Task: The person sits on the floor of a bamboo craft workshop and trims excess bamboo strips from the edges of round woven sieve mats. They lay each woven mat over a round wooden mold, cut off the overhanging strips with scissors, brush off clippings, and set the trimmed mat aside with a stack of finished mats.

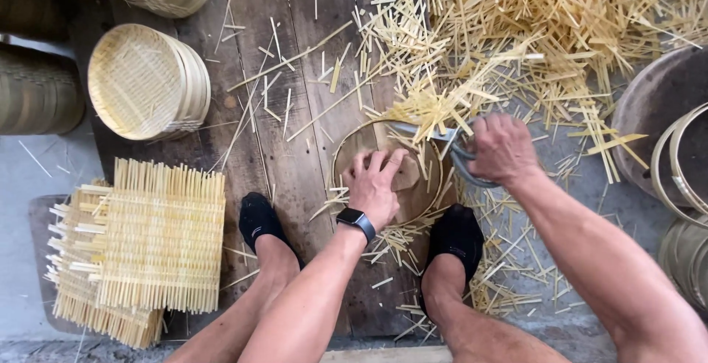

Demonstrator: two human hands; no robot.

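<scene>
My left hand (376,182), with a dark watch on the wrist, presses flat on a round wooden disc inside a thin bamboo hoop (341,153) on the plank floor. My right hand (503,149) grips the handles of large metal shears (450,145), whose blades point left at the hoop's upper edge. Pale bamboo strips stick out past the hoop under the blades. Both my feet in black socks (259,219) rest just below the hoop, one on each side.
A big heap of cut bamboo slivers (546,31) covers the upper right. Stacked round woven trays (144,79) lie upper left, square woven mats (147,241) lower left. Bamboo hoops and a dark tub (664,123) stand at the right edge.
</scene>
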